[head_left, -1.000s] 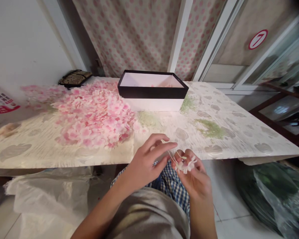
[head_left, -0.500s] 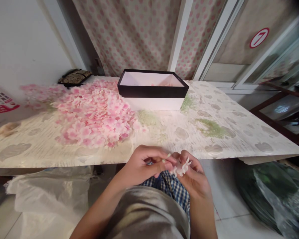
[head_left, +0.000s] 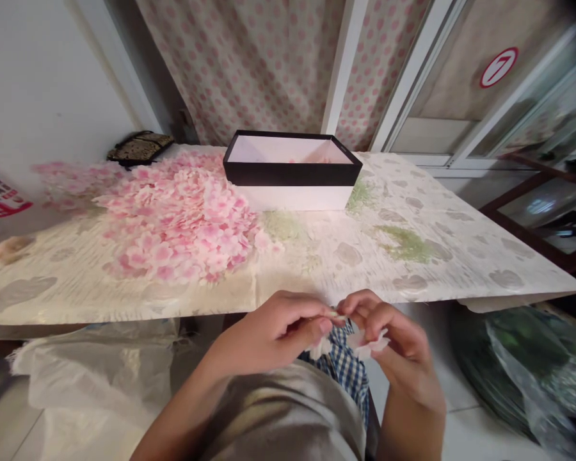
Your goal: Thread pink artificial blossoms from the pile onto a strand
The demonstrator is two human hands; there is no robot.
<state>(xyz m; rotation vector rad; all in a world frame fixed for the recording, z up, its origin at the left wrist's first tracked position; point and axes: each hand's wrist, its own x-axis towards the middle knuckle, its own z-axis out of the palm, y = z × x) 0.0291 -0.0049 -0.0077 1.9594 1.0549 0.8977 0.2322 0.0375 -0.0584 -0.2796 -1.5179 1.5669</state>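
Over my lap, at the table's near edge, my left hand is closed in a pinch. Its fingers hold a small pale piece, perhaps a stem, and white petals hang below the thumb. Close by on the right, my right hand has bent fingers gripping a white fabric flower. Its fingertips meet the pale piece at my left fingertips. A large heap of pink fabric flowers lies on the table in front of my left hand.
Beyond my hands stands a white box with a black rim, some pink inside it. Green bits lie on the patterned tablecloth. A dark patterned pouch is at the back left. Plastic sheeting hangs below the table.
My hands have spread slightly apart; the right moved right with its white flower. White petals now show below my left thumb.
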